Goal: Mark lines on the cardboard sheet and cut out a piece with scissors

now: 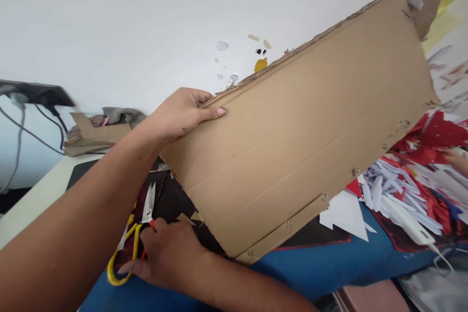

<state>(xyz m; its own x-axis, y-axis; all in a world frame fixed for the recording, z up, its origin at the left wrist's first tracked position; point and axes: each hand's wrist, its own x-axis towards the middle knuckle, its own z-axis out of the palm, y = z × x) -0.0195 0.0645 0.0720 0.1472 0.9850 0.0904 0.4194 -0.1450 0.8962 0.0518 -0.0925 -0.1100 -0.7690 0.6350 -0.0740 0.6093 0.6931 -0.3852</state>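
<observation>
A large flat piece of brown cardboard [300,131] is held up at a slant, its lower left corner near the table. My left hand [186,112] pinches its upper left edge, thumb on the near face and fingers behind. Below and to the left, my right hand [171,253] is closed on the handles of yellow-and-red scissors [147,210]. The blades point upward, slightly apart, away from the cardboard. Part of the handle grip is hidden by my fingers. Small cardboard scraps [186,218] lie just above my right hand on a dark mat [171,200].
Folded cardboard pieces [106,134] lie at the left, below a power strip [36,92] with cables. To the right are shredded white paper [391,185], red paper [431,136] and a white corded tool [409,224]. A white wall with small stickers [261,64] stands behind.
</observation>
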